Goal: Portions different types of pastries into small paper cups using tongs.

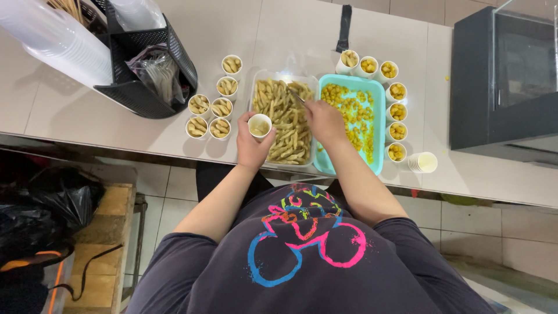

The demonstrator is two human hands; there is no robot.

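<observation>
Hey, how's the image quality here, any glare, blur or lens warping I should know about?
Head view: even, soft overhead light on the counter, with faint shadows beside the cups; strong wide-angle warping bends the counter edge and stretches the cup stacks; the tongs in the right hand look slightly blurred; the left hand and its cup stay sharp; floor corners darker.

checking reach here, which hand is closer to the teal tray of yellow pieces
Right. The right hand holds tongs over the clear tray of fries, right beside the teal tray's left edge. The left hand holds a small cup at the fries tray's far side.
</observation>
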